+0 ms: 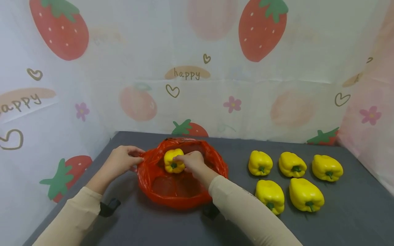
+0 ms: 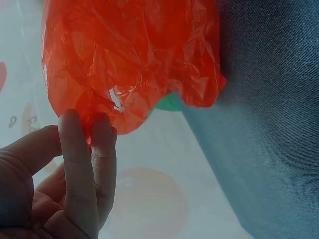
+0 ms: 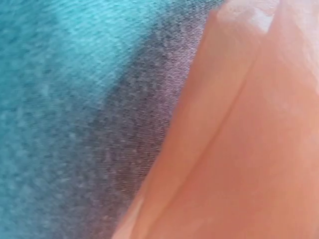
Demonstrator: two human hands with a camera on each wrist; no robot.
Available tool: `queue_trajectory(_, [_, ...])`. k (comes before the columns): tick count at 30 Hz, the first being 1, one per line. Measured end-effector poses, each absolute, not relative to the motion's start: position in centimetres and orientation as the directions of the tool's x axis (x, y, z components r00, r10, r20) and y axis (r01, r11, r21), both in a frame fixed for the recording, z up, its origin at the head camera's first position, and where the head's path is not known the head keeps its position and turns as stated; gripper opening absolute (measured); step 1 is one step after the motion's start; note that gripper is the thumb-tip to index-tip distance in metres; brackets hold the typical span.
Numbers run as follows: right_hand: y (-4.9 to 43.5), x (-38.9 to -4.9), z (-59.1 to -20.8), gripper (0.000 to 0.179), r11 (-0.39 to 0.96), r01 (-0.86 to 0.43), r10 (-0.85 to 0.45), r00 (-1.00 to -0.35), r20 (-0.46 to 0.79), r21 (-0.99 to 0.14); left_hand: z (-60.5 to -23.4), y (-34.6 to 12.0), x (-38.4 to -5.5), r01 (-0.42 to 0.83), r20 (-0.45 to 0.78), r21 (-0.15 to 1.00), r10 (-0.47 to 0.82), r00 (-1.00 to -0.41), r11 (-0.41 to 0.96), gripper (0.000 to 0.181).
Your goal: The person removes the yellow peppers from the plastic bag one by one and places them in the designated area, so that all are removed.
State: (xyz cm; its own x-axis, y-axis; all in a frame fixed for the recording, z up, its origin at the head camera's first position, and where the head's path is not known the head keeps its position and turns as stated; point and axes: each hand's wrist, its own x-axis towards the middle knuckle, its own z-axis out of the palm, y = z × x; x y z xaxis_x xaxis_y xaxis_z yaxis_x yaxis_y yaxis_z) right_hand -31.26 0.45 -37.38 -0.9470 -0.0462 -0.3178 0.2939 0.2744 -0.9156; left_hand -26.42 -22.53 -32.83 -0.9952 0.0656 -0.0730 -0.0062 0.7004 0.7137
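A red plastic bag [image 1: 181, 202] lies with its mouth spread wide in the middle of the table. At its left rim my left hand [image 1: 124, 160] pinches the plastic between thumb and fingers; the left wrist view shows these fingers [image 2: 79, 169] against the crinkled bag [image 2: 139, 55]. My right hand [image 1: 194, 162] reaches into the mouth and holds a yellow bell pepper [image 1: 170, 159] by its right side, green stem toward me. The right wrist view has only a blurred, close sheet of the bag [image 3: 239, 149], without the hand.
Several more yellow bell peppers stand to the right in two rows, among them one [image 1: 260, 163] at the back and one [image 1: 306, 195] in front. My right forearm passes close by the front row. A strawberry-print cloth [image 1: 197, 102] hangs behind the grey table [image 1: 172, 229].
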Motion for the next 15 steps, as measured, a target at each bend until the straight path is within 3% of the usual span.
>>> queue_trajectory(15, [2.8, -29.5, -36.0, 0.05, 0.236, 0.277, -0.112, -0.945, -0.309, -0.931, -33.0, -22.3, -26.3, 0.008, -0.062, 0.701, 0.072, -0.996, 0.713, 0.038])
